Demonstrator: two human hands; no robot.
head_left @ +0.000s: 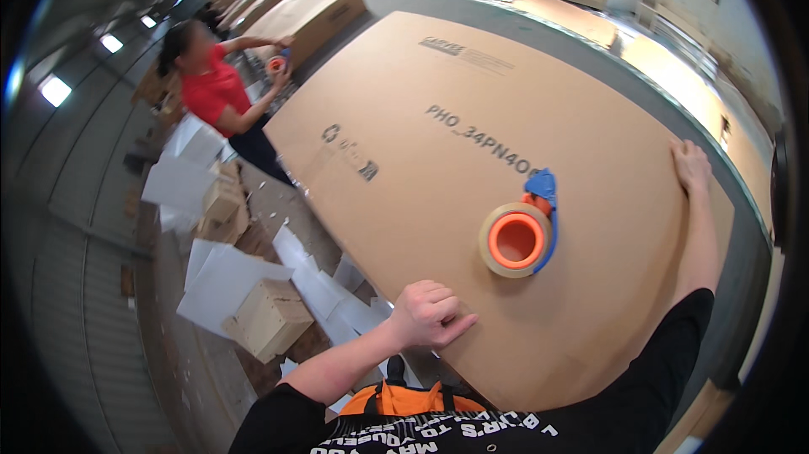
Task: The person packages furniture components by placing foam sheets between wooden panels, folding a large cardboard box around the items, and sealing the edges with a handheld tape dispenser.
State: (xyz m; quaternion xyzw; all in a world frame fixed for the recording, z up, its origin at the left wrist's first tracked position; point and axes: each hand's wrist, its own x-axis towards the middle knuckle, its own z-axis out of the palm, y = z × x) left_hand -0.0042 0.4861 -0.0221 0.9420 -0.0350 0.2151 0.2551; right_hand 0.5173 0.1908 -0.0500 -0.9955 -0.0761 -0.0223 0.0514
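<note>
A large flat brown cardboard box (396, 193) with dark print lies in front of me. On its top rests a tape dispenser (552, 201) with a blue body, an orange hub and a roll of tan tape around it. My left hand (427, 315) is at the box's near left edge, fingers curled in and thumb stuck out, with nothing seen in it. My right hand (691, 166) reaches to the far right side, its fingers bent over the box's edge. The fingertips there are partly hidden.
At the far left a person in a red shirt (211, 96) holds another tape dispenser (276, 64) beside a second cardboard box (308, 20). White foam sheets (223, 285) and cardboard blocks (268, 319) lie on the floor to my left. A grey-green table edge (632, 83) runs behind the box.
</note>
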